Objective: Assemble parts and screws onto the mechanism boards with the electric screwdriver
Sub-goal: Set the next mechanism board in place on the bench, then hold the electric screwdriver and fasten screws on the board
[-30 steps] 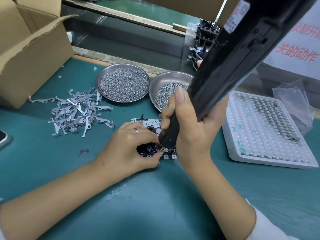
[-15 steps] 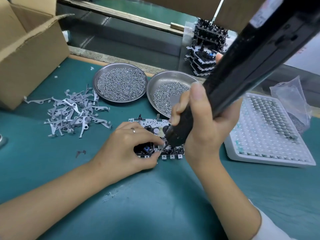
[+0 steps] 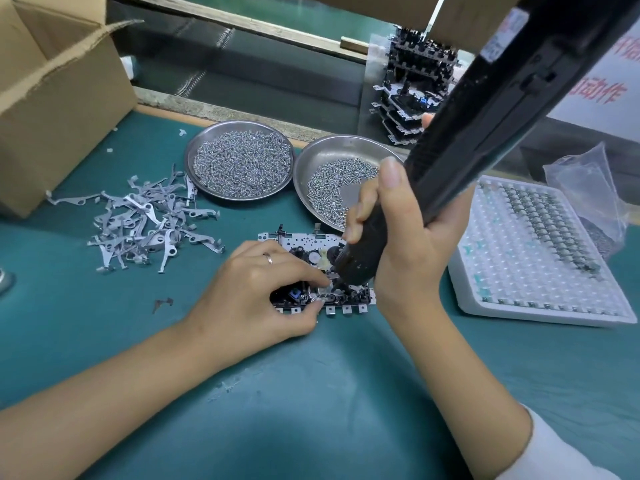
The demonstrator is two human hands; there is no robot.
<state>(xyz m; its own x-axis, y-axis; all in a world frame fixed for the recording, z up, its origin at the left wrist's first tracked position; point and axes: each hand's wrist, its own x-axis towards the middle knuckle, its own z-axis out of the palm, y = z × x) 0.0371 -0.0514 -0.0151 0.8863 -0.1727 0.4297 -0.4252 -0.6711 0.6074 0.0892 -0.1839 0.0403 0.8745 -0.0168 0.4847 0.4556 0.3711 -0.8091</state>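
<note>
Green tabletop [image 3: 329,393], and the mechanism board [image 3: 304,244] lies mid-surface, just before the two screw dishes. The left hand [image 3: 256,292] pinches a small part at its near edge; the right hand [image 3: 408,244] is wrapped round the electric screwdriver [image 3: 450,161], tip down beside those fingers. Best kept upright, pressing straight. The lever pile [image 3: 145,223] lies left, the white tray [image 3: 533,251] right; open room lies toward the near edge.
</note>
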